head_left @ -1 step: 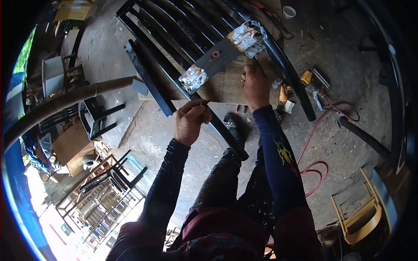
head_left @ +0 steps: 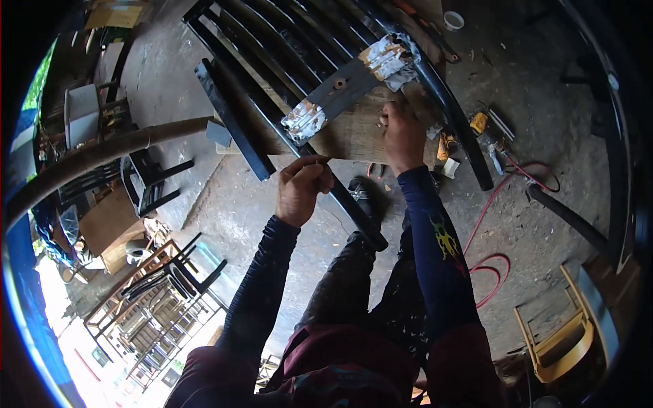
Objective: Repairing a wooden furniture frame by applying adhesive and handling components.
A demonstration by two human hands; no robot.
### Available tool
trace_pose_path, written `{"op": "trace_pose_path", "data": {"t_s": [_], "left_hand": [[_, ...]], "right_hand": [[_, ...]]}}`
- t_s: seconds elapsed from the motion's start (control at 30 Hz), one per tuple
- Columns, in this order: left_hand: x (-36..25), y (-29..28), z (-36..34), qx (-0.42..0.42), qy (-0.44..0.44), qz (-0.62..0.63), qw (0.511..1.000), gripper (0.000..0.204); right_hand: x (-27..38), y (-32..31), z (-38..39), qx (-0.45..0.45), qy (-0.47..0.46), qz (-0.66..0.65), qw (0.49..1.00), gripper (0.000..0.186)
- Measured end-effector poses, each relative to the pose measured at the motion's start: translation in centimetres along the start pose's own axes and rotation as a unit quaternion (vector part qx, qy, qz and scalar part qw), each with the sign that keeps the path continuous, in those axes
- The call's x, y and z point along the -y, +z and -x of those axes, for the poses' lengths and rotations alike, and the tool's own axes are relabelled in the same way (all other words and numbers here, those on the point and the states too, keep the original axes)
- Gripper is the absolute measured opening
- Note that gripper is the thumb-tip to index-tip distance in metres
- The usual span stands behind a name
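A black wooden chair [head_left: 275, 71] with slatted bars lies on a wooden board [head_left: 350, 146]. Its dark crosspiece [head_left: 340, 92] has a round hole, and white filler-like patches [head_left: 305, 122] with brown areas cover both ends. My left hand [head_left: 303, 188] is closed in a pinch beside the near chair leg [head_left: 357, 217]; whatever it holds is too small to make out. Over the board, below the right-hand patch, my right hand [head_left: 403, 138] has its fingers curled together. Their tips are partly hidden, and I cannot tell what is in them.
A yellow power tool [head_left: 479, 122] and a red hose [head_left: 500, 268] lie on the floor at right. A white cup [head_left: 452, 20] stands at the far right. A curved pole [head_left: 109, 153] crosses the left side. Stacked chair frames [head_left: 156, 306] stand at lower left.
My hands and the chair sit slightly further right in the picture. Both hands keep the same closed shape.
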State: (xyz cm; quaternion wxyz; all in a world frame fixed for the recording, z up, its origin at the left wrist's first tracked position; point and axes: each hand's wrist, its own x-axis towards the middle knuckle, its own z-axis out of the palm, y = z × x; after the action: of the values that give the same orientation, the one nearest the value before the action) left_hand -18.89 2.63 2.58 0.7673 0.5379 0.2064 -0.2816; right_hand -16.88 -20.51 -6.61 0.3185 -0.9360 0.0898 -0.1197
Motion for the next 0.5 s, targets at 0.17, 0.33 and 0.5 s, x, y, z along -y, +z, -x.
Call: {"op": "trace_pose_path", "data": {"t_s": [0.17, 0.33, 0.5], "left_hand": [[1.6, 0.8, 0.7, 0.0, -0.018, -0.05, 0.999, 0.023], [1.7, 2.6, 1.9, 0.023, -0.048, 0.012, 0.998, 0.025], [2.2, 3.9, 2.8, 0.03, -0.048, 0.033, 0.998, 0.025]], "right_hand": [[3.3, -3.6, 2.8, 0.088, 0.225, -0.433, 0.868, 0.018], [7.9, -6.0, 6.7, 0.062, 0.274, -0.494, 0.822, 0.015], [8.5, -6.9, 8.2, 0.016, 0.252, -0.474, 0.844, 0.009]]}}
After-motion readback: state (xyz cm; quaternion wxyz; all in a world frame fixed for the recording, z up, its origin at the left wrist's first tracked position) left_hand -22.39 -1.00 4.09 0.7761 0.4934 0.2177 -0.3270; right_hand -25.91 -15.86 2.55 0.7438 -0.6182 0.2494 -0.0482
